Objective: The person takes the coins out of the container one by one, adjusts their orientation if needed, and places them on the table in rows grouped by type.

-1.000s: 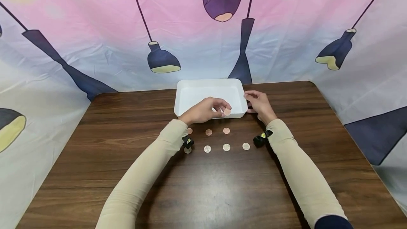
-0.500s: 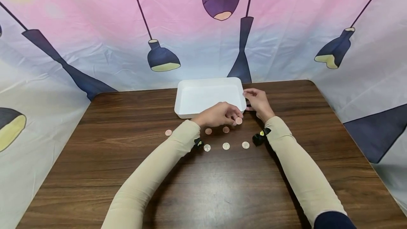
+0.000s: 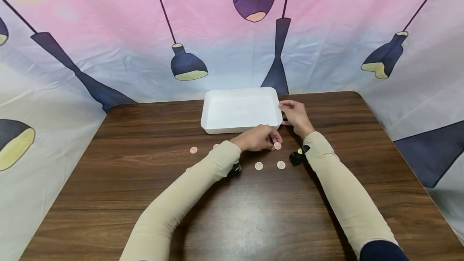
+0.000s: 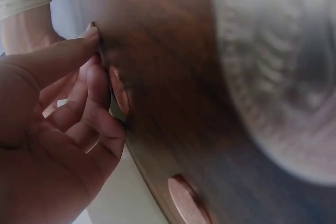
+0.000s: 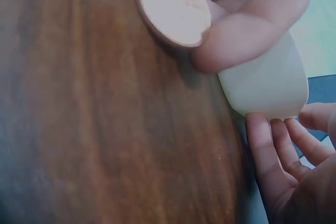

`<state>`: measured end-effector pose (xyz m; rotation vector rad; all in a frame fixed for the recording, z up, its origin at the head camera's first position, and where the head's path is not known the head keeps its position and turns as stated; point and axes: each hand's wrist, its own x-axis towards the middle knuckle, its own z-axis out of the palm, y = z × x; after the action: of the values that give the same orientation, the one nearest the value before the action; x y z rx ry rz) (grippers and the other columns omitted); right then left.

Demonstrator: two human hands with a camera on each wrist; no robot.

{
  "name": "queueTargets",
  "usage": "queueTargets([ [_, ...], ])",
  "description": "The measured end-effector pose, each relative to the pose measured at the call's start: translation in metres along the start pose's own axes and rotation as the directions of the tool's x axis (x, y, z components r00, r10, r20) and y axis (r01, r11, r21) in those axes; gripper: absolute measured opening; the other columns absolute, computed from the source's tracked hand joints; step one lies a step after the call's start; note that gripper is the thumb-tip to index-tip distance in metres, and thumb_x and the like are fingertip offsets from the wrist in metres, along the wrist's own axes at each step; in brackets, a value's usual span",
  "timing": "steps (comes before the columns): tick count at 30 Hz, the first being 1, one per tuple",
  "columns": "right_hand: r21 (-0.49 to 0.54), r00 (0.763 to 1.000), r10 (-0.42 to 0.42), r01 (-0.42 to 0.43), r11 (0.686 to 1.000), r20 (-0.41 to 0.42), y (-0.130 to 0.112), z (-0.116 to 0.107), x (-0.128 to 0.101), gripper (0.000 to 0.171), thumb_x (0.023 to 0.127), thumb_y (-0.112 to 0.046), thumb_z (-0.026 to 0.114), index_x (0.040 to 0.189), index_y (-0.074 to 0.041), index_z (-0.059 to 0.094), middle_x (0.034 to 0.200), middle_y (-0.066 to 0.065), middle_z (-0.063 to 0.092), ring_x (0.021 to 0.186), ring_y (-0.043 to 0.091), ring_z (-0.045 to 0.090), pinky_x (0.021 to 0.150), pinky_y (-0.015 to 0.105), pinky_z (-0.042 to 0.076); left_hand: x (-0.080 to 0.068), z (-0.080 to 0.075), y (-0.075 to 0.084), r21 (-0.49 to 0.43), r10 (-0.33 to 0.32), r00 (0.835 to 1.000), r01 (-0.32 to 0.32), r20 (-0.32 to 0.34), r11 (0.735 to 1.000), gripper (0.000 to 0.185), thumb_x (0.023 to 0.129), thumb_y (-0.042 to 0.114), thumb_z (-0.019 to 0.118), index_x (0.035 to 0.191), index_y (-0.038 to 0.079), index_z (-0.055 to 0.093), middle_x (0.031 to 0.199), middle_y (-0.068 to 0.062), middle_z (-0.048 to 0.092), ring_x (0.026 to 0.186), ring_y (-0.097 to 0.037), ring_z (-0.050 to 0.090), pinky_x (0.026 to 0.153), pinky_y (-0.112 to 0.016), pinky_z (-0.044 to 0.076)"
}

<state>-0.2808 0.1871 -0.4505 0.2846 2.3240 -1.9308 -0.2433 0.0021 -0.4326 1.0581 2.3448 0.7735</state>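
My left hand pinches a copper-coloured coin between thumb and fingers, low over the table just in front of the white tray. The coin's bright face shows large in the right wrist view. My right hand holds the tray's right end, fingertips against its outer wall and thumb at the rim. Two silver coins, one beside another, lie nearer me. Copper coins, one and a partly covered one, lie left. My left sleeve hides other coins.
The dark wooden table reaches back to a patterned cloth backdrop. In the left wrist view a silver coin looms close to the camera, and another copper coin lies below.
My left hand has moved right and toward me with the copper coin, from over the tray's front edge down near the table. My right hand stays at the tray's right end.
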Motion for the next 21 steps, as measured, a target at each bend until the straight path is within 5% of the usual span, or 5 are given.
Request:
queueTargets([
  [11,-0.018,1.0,-0.005,0.005,1.0,0.008,0.001,0.001,0.006,0.038,0.111,-0.025,0.055,0.144,-0.006,0.061,0.137,0.015,0.057,0.109,0.024,0.063,0.074,0.027,0.061,-0.001,0.006,0.007,0.101,-0.103,0.99,0.112,-0.094,0.989,0.027,0.096,0.006,0.078,0.123,0.009,0.079,0.111,-0.002,0.079,0.105,-0.014,0.069,0.092,-0.024,0.052],
  [21,-0.022,1.0,-0.003,0.003,1.0,0.002,0.006,-0.004,0.004,0.039,0.111,-0.027,0.056,0.144,-0.008,0.061,0.137,0.014,0.058,0.108,0.022,0.062,0.073,0.027,0.06,-0.002,0.012,0.01,0.088,-0.15,0.977,0.165,-0.152,0.982,0.021,0.097,0.016,0.08,0.117,0.012,0.082,0.105,0.001,0.079,0.1,-0.011,0.069,0.09,-0.023,0.052],
])
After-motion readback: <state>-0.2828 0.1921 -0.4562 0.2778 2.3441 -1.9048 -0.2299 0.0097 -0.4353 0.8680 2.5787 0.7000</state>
